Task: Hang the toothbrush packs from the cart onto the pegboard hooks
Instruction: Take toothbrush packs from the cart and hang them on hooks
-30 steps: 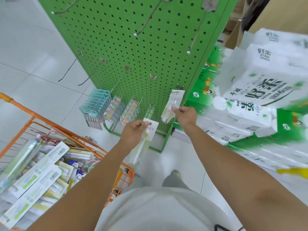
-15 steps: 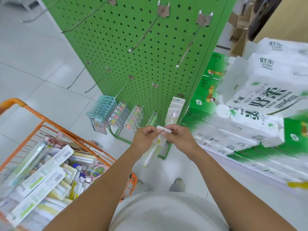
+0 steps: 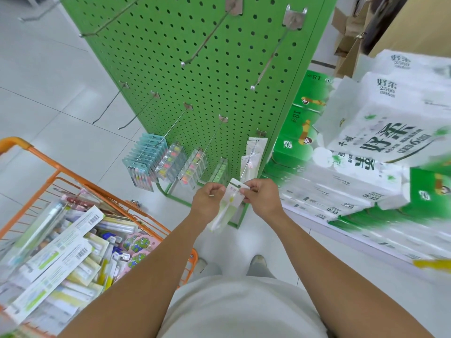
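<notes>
A toothbrush pack (image 3: pixel 227 203) is pinched between the left hand (image 3: pixel 207 200) and right hand (image 3: pixel 262 198), just in front of the green pegboard (image 3: pixel 195 69). Filled hooks (image 3: pixel 170 128) are seen behind it, an orange cart (image 3: pixel 48 167) of packs at left, tissue bundles (image 3: pixel 378 142) at right

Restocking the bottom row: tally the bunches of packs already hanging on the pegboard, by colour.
Blue bunch: 1
Clear bunches with coloured brushes: 2
Pale green bunch: 1
White bunch: 1
Total: 5
Not hung yet: 1 pack, held by left hand and right hand.
</notes>
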